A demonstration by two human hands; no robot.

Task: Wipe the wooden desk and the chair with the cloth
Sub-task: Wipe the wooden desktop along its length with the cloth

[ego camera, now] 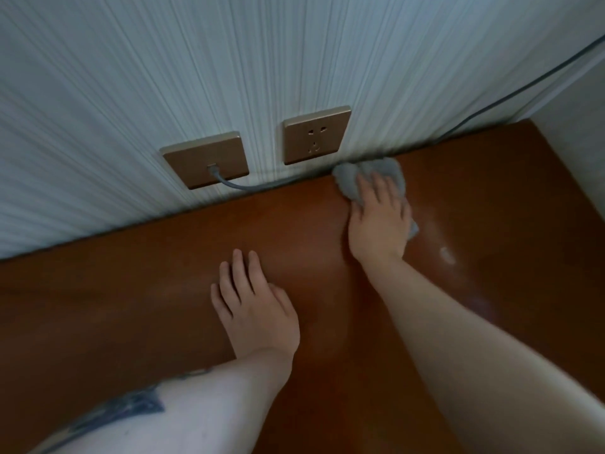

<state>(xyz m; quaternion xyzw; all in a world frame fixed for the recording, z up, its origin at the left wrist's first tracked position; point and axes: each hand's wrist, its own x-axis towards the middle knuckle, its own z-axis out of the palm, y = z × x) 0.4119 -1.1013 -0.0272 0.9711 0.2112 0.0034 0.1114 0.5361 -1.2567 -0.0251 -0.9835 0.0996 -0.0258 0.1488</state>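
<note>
A reddish-brown wooden desk [131,306] fills the lower half of the head view and meets the wall at its far edge. A grey cloth [350,180] lies on the desk right against the wall. My right hand [379,221] presses flat on the cloth with straight fingers, covering most of it. My left hand [253,306] rests palm down on the bare desk nearer to me, fingers spread, holding nothing. No chair is in view.
A pale ribbed wall [196,77] rises behind the desk. On it sit two gold plates: a power socket [316,136] and a plate [204,160] with a grey cable plugged in. A dark cable [523,86] runs along the wall at right. Pale smears [447,255] mark the desk.
</note>
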